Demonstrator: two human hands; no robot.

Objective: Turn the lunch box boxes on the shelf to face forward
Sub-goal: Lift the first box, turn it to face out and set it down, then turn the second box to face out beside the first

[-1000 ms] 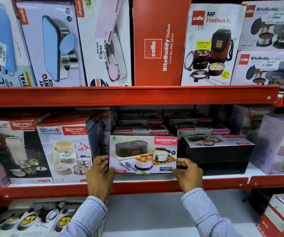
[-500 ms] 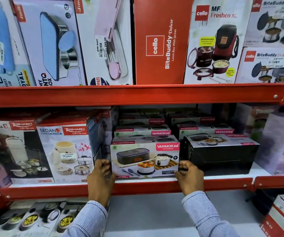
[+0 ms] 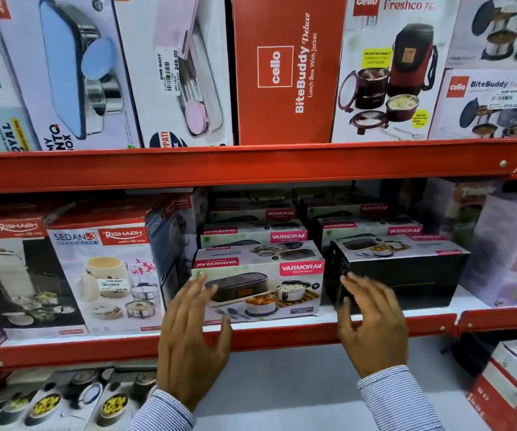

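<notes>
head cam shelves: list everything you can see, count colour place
Varmora box: one, white with pink label, front of middle shelf, picture side forward
black-sided box: one, dark plain side forward, right of it
Varmora boxes behind: several, white and pink, stacked toward the back; exact count unclear
Rishabh boxes: at least two, white with red tops, middle shelf left
red Cello BiteBuddy box: one, top shelf centre
Cello Freshco box: one, white, top shelf right of it
shelf rails: red
left hand: open, by the Varmora box's left edge
right hand: open, in front of the black-sided box
</notes>
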